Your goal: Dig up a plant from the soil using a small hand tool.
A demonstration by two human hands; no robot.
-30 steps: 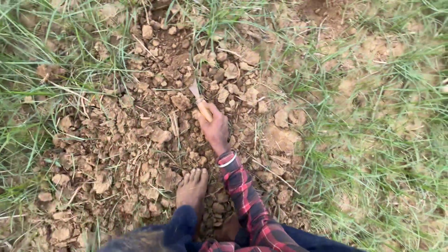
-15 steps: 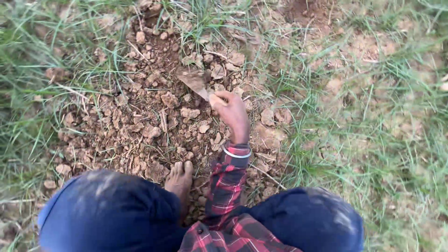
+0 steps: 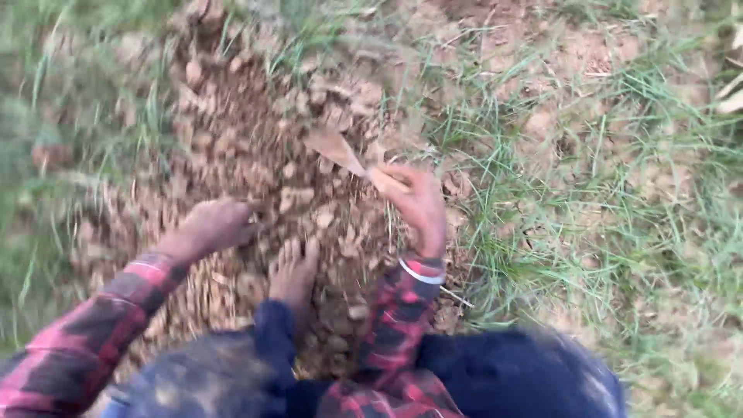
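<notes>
A person in a red-and-black checked shirt is crouching over a patch of broken brown earth (image 3: 255, 155), working it with a small hand tool (image 3: 340, 152). The right hand (image 3: 422, 205) is gripping the tool's handle, fingers wrapped tight around it, and the tool's flat, soil-coloured blade is pointing up and to the left, its tip lying among the loose clods (image 3: 309, 209) near the middle of the patch. The left hand (image 3: 217, 226) is reaching into the soil on the near left side of the patch; motion blur is making it impossible to tell whether its fingers are spread or curled, or whether they are holding anything. A bare foot (image 3: 292, 272) is resting on the clods between the two hands, just beside the right wrist, and dark blue trousers (image 3: 495, 371) are filling the bottom edge of the view. The dug patch is running from the person's knees toward the top of the view, with grass (image 3: 604, 193) closing it in on the right and more grass, heavily blurred, bordering it on the left. The open ground is lying ahead of the blade and to its left, where only lumps of dry earth and a few stray grass blades are scattered. Bare, paler dirt (image 3: 557, 54) is showing through the grass at the upper right.
</notes>
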